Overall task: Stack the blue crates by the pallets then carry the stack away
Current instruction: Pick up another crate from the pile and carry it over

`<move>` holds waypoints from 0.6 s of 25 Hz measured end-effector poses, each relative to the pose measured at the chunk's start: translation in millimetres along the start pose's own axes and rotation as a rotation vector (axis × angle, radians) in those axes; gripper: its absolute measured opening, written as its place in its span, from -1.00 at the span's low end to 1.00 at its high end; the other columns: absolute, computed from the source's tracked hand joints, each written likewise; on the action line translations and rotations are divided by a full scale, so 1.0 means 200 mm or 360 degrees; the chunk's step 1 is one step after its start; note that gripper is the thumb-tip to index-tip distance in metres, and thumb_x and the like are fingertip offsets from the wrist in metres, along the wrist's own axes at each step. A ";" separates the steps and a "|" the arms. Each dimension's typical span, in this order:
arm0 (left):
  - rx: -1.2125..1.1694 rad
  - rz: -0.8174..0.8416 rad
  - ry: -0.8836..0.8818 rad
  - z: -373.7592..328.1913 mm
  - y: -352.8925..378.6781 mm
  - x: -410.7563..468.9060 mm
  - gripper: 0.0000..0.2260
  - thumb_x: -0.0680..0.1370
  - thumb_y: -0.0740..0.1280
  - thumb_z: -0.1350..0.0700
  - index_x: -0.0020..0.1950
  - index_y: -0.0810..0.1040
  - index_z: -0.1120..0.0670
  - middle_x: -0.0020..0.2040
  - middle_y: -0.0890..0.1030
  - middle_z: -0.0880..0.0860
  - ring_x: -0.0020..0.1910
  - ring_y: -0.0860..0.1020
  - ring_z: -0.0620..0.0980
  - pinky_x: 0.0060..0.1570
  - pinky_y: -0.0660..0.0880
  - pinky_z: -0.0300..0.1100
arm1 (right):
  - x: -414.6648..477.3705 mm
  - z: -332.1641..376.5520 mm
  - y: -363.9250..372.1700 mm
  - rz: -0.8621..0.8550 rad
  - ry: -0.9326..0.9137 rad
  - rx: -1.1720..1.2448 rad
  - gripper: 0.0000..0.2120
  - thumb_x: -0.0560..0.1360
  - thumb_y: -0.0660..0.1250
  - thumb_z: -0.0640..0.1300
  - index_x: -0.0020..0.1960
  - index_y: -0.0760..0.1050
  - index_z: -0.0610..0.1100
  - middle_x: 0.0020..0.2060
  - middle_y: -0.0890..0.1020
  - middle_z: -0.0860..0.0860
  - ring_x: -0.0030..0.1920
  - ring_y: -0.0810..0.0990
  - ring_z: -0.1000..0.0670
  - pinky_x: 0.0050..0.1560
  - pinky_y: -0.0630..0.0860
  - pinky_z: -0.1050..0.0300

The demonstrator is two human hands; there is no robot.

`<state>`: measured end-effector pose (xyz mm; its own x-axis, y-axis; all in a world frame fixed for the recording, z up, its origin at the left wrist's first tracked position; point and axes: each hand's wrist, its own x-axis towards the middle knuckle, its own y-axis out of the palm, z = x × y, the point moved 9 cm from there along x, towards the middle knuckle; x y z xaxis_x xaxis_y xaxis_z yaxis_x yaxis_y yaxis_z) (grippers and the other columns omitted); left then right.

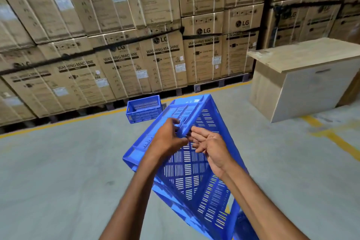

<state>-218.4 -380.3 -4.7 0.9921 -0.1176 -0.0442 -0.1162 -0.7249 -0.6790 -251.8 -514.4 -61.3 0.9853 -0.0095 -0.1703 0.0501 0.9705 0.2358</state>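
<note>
Head view takes in a wall of strapped washing-machine cartons (pixel 120 31) on dark pallets (pixel 220 84), with a pale wooden counter (pixel 303 76) off to the right. In front of them, well above the grey floor (pixel 58 171), a held blue crate (pixel 194 161) hangs tilted steeply, its slotted base turned toward the camera; it looks like more than one crate nested, though I cannot be sure. A second blue crate (pixel 144 108) sits upright on the floor just beside the pallets, by the yellow line (pixel 78 120).

The main risk, as I judge it, is the grip — only one hand has real purchase, and at one point on the rim, so the tilted load could swing or slip on the way to the floor crate and miss its seat.

The left hand (pixel 169 138) is clamped on the upper rim, knuckles up. The right hand (pixel 212 146) is loosely curled beside it, palm showing — fingers touching the rim at most, not closed on it.
</note>
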 end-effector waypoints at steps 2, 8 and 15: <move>0.0592 -0.0123 0.0133 -0.03 -0.06 0.08 -0.70 0.47 0.39 0.09 0.15 0.47 0.16 0.07 0.63 0.18 0.07 0.59 0.19 -0.02 0.49 -0.06 | 0.08 0.02 0.14 0.0046 -0.0040 -0.0073 -0.27 0.28 0.05 -0.61 0.34 0.52 -0.18 0.13 0.68 -0.02 0.12 0.66 0.14 -0.14 0.50 0.37; 0.0704 -0.0179 0.0097 -0.01 -0.24 0.36 -0.81 0.46 0.30 0.16 0.02 0.46 0.21 0.09 0.61 0.27 0.11 0.55 0.27 -0.05 0.44 -0.02 | 0.38 0.04 0.28 0.0018 -0.0175 -0.0151 -0.24 0.30 0.01 -0.59 0.32 0.55 -0.08 0.16 0.68 0.07 0.16 0.63 0.16 -0.13 0.50 0.27; 0.0632 -0.0292 0.0139 -0.04 -0.31 0.50 -0.87 0.46 0.27 0.18 -0.02 0.42 0.15 0.09 0.60 0.24 0.13 0.54 0.28 -0.06 0.41 0.00 | 0.56 -0.52 -0.10 -0.0580 0.0131 -0.0179 -0.49 0.48 0.08 -0.53 0.15 0.58 -0.08 0.00 0.67 0.01 0.03 0.62 0.01 -0.16 0.53 0.30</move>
<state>-112.9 -351.8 38.5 0.9848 -0.0807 0.1535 0.1054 -0.4242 -0.8994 -159.4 -509.8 -185.5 0.8897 -0.3434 -0.3009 0.3715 0.9276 0.0399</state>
